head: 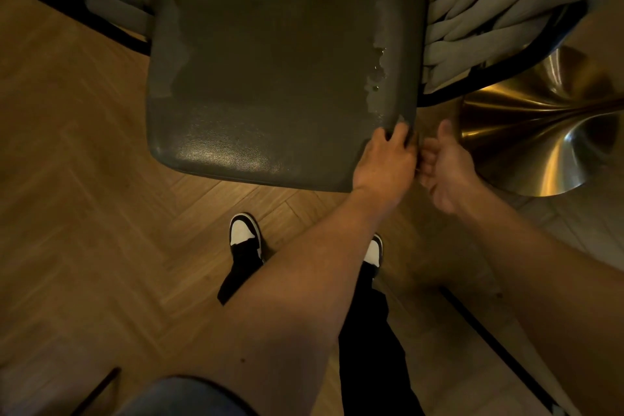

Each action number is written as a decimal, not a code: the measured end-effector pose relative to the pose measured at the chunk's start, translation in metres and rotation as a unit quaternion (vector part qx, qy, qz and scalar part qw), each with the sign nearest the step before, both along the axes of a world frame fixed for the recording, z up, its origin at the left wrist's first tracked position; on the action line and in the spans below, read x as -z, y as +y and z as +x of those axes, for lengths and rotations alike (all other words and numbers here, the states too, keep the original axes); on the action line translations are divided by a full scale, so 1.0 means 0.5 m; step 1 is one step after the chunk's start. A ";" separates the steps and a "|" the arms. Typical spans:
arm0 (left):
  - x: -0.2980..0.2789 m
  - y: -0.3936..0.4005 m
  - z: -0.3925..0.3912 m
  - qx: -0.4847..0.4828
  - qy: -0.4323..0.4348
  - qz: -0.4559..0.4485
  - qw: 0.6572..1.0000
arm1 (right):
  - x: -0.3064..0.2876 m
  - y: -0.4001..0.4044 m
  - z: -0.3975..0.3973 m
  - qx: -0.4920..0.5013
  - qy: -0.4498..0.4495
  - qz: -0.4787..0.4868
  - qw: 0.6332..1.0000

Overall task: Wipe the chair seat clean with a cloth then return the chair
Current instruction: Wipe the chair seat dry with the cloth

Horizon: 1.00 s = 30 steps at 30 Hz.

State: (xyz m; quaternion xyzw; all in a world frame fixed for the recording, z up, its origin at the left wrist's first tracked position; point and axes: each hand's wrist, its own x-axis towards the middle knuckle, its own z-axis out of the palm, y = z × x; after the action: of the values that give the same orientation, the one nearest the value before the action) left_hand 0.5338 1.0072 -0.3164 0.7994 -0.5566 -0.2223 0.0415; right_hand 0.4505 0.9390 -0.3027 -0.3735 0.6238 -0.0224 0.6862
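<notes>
**A:** What fills the view, from the left?

**B:** One chair seat (280, 61), dark padded leatherette, runs from centre up to twelve o'clock. Its woven backrest (489, 10) curves behind it. The seat's surface is peeling in a patch near its right edge, at about two o'clock.

**A:** And the hands?

**B:** Two, both low and right of centre, around four o'clock. The left hand (385, 159) reaches across the body and its fingers curl over the seat's front right corner, gripping it, probably to steady or pull the chair. Touching it on the right, the right hand (445, 165) is palm up with its thumb raised and fingers loosely bent; whether it holds anything I cannot tell.

**A:** Is there a cloth?

**B:** None is visible, so wiping does not look begun.

**A:** Anything else?

**B:** One brass table base (547, 132) flares at three o'clock, just beside the hands. Two black-and-white shoes (244, 236) stand at six o'clock on herringbone wood floor (84, 179).
</notes>
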 end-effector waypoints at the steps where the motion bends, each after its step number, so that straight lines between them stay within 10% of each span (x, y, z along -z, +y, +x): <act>1: -0.001 0.004 0.008 0.009 -0.004 -0.001 1.000 | -0.001 0.000 0.004 0.007 0.011 -0.004 1.000; 13: 0.008 0.136 0.233 -0.101 -0.070 0.015 0.992 | 0.020 -0.019 0.058 -0.192 0.158 -0.191 0.950; 30: 0.023 0.382 0.555 -0.285 -0.125 0.053 0.949 | 0.038 -0.029 0.123 -0.244 0.248 -0.196 0.917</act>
State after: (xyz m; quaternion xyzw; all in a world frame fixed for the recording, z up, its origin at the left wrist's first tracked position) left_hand 0.8113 1.1982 -0.3277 0.9473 -0.2935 -0.1283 -0.0095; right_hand 0.5118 0.9246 -0.3219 -0.6344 0.6470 0.1172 0.4064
